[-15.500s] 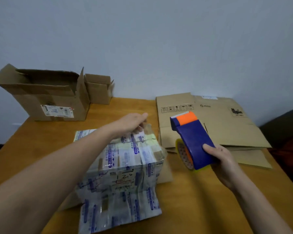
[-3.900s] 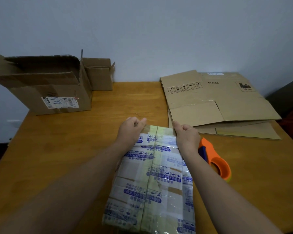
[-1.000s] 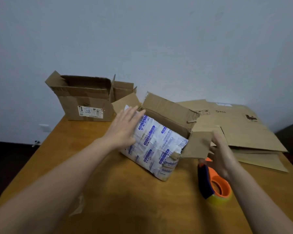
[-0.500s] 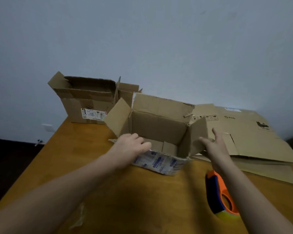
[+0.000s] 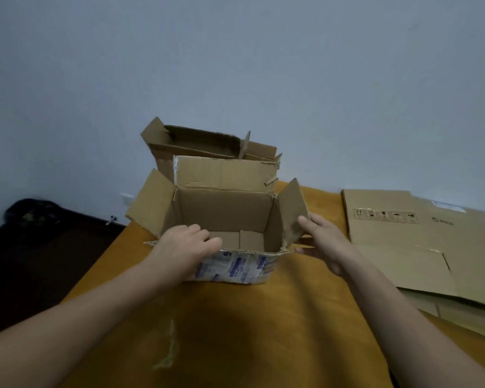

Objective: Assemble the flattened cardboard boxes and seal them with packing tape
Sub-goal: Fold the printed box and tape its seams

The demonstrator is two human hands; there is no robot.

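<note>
box [image 5: 224, 211]: upright on counter [image 5: 235, 331], top open, between both hands | look: brown corrugated, worn edges, near wall under blue-printed tape | handling: likely light, empty, walls flex; grip rim and side walls, not flaps | left hand [image 5: 189, 242]: fingers curled over near rim | right hand [image 5: 324, 242]: fingers straight, thumb against right flap [image 5: 291, 211], gripping nothing

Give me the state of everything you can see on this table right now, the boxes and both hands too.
Tape-covered brown cardboard box: upright, top open, side and far flaps up.
Left hand: grips its near rim.
Right hand: open, touching its right flap.
Plain brown cardboard box behind: open.
Flattened brown cardboard sheets: lying flat, unassembled.
</note>
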